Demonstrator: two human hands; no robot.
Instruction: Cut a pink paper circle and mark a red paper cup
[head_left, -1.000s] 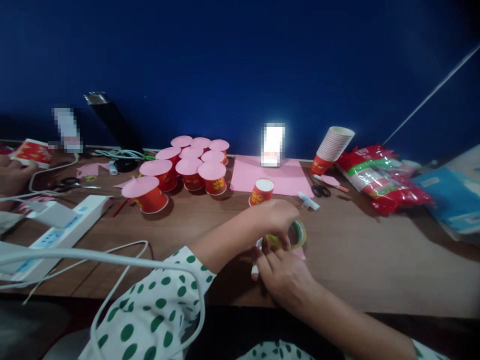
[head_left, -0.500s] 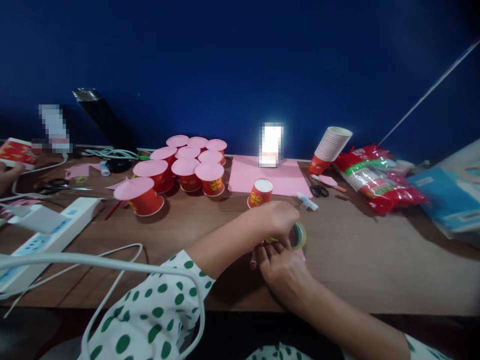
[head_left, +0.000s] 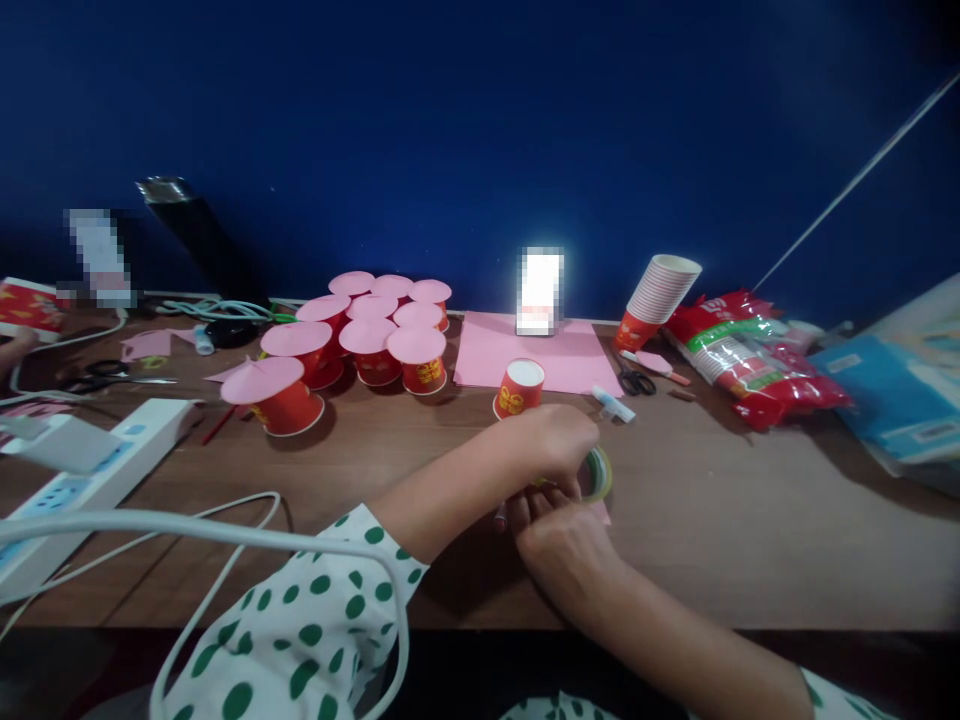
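My left hand (head_left: 551, 440) is curled over a roll of tape (head_left: 598, 472) lying on the wooden table (head_left: 750, 500), fingers pressed on its rim. My right hand (head_left: 566, 545) sits just below it, closed round a pen (head_left: 501, 516) whose tip pokes out to the left. A bit of pink paper (head_left: 600, 512) shows under the roll. A single red paper cup (head_left: 519, 387) stands upside down just beyond my hands.
Several red cups with pink paper discs (head_left: 367, 335) cluster at the back left. A pink sheet (head_left: 540, 360), a phone (head_left: 540, 290), a cup stack (head_left: 660, 295), scissors (head_left: 634, 380), a glue stick (head_left: 613, 403) and red packets (head_left: 750, 350) lie behind. A power strip (head_left: 97, 470) and white cable (head_left: 225, 525) are left.
My right hand has closed in under my left and drawn the pen further under it, so less of it shows. The view has shifted a little.
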